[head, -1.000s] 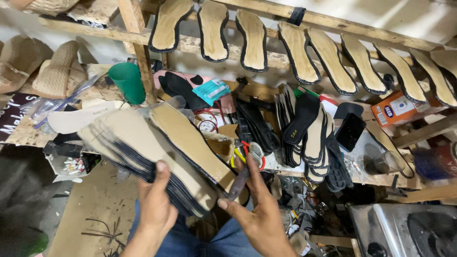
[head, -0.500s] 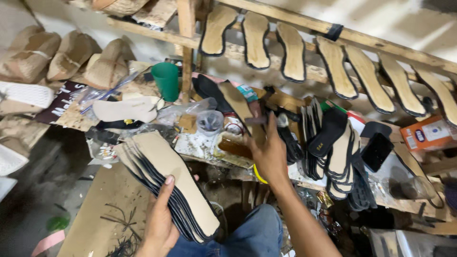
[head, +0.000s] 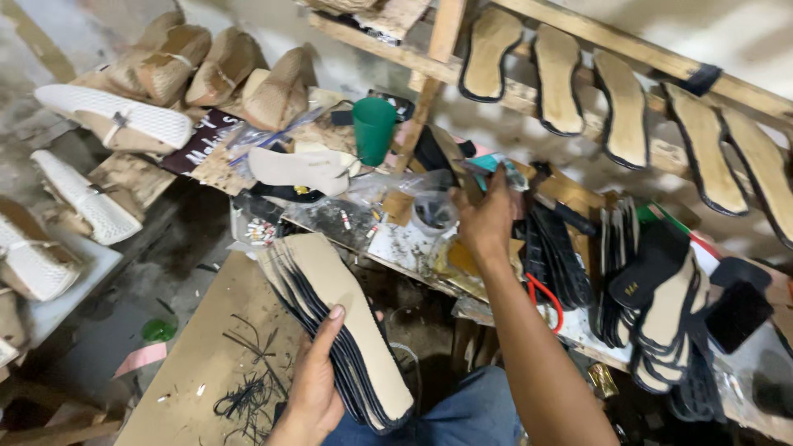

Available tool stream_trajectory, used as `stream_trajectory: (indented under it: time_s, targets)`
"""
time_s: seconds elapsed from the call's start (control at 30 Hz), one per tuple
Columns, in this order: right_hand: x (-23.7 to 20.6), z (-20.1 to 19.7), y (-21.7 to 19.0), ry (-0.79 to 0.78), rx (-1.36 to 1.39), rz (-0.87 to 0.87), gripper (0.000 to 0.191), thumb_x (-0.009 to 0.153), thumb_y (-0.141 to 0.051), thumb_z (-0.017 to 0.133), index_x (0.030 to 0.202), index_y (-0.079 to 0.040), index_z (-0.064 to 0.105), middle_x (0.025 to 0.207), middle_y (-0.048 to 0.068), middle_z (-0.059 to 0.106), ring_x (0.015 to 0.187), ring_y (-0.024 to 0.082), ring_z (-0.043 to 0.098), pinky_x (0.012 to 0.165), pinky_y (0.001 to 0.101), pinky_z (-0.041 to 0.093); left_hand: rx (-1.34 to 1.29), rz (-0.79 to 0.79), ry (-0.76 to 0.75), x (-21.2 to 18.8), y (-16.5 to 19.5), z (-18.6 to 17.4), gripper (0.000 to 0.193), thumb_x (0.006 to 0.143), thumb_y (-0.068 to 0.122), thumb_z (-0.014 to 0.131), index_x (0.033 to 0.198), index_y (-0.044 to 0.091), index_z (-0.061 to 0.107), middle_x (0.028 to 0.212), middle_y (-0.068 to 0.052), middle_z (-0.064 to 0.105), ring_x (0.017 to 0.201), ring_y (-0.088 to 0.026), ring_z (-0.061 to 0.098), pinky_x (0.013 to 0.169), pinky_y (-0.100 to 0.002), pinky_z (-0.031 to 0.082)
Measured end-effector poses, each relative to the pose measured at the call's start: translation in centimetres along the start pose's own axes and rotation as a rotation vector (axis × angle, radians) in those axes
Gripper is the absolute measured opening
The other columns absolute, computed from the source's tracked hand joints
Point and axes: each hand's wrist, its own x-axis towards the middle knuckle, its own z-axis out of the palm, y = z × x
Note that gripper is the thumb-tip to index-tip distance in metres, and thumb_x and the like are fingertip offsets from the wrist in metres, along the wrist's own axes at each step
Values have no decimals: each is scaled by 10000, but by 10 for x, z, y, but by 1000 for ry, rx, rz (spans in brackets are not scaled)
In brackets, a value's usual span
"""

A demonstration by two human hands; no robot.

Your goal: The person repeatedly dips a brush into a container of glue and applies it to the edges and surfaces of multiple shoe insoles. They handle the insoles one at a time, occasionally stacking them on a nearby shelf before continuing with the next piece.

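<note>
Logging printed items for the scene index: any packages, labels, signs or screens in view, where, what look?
Dark printed sheet: flat on the bench's left end, below the tan moulds; maroon-black with pale lettering.
Teal packet: on the bench just above the right hand; small, flat, mostly hidden.
Screens or signs: none visible.

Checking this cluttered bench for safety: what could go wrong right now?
The fanned stack of tan, black-edged insoles is gripped by the left hand alone, so it could slide apart. The right hand reaches over a crowded worktop and might knock the green plastic cup nearby.
</note>
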Motion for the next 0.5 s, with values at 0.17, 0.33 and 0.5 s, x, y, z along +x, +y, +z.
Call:
stream_trajectory:
  time_s: [0.17,0.33,0.5]
  targets:
    - [15,10,-3,-46,155,132,910,843,-146,808,1517,148,273,1309,229,667,1170,279,660,1005,342,487,-24,-62,44,2,-1,-5,455,883,331,656,1218,23,670,999,-177,784,831,-229,745,720,-375,618]
    - [18,11,-15,-54,208,217,892,863,-125,786,1543,124,265,1327,200,682,1188,248,669,1029,320,486,-61,-16,37,5,-1,-8,447,887,336,657,1205,22,661,994,-187,776,818,-241,739,715,-391,612]
    - [-32,-28,-38,-66,397,63,886,912,-34,730,1568,126,157,1470,222,564,1369,269,561,1096,350,457,-68,52,1,8,7,-8,464,909,331,639,1213,-18,659,1019,-193,771,856,-243,748,755,-377,613]
